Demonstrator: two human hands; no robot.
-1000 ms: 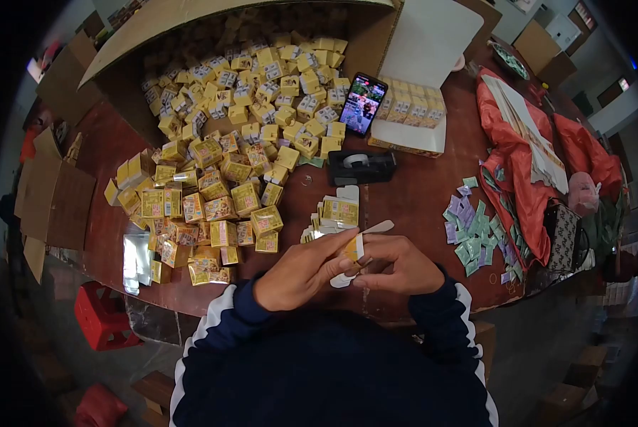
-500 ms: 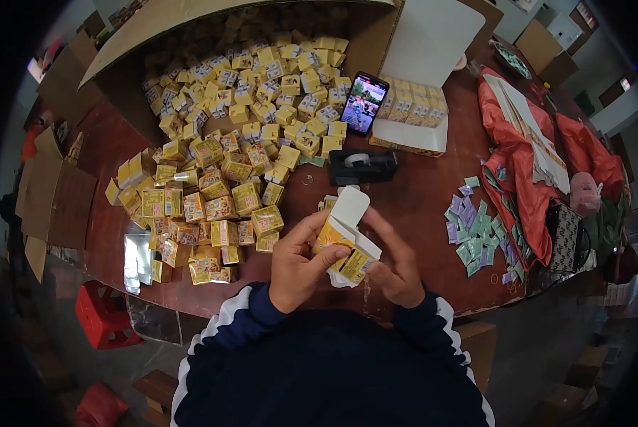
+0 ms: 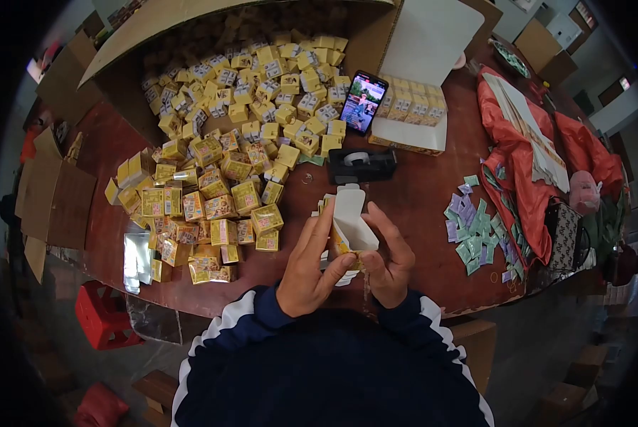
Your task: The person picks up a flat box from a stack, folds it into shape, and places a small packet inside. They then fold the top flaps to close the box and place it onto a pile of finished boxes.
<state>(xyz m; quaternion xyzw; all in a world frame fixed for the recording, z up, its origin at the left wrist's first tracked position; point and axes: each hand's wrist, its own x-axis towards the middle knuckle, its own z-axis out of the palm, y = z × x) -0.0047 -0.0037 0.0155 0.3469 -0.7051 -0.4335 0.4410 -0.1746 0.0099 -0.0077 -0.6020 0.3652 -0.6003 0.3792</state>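
Between my two hands is a small yellow carton (image 3: 350, 226), its white inside facing up and a flap standing at the far end. My left hand (image 3: 309, 267) presses on its left wall, thumb at the near edge. On the opposite side my right hand (image 3: 390, 260) grips the right wall with thumb and fingers. Other flat white and yellow cartons (image 3: 344, 279) lie beneath, mostly hidden by the hands. Just beyond is a black tape dispenser (image 3: 363, 166).
A big cardboard box (image 3: 123, 107) spills small yellow boxes (image 3: 276, 85). Wrapped yellow boxes (image 3: 215, 206) are heaped at left. A phone (image 3: 364, 103) leans against a display box (image 3: 411, 139). Green and purple sachets (image 3: 475, 235) lie at right by a red bag (image 3: 532, 213).
The carton has gone from flattened and tilted to opened out, with its hollow inside facing up. Both hands have turned so they now press its two sides.
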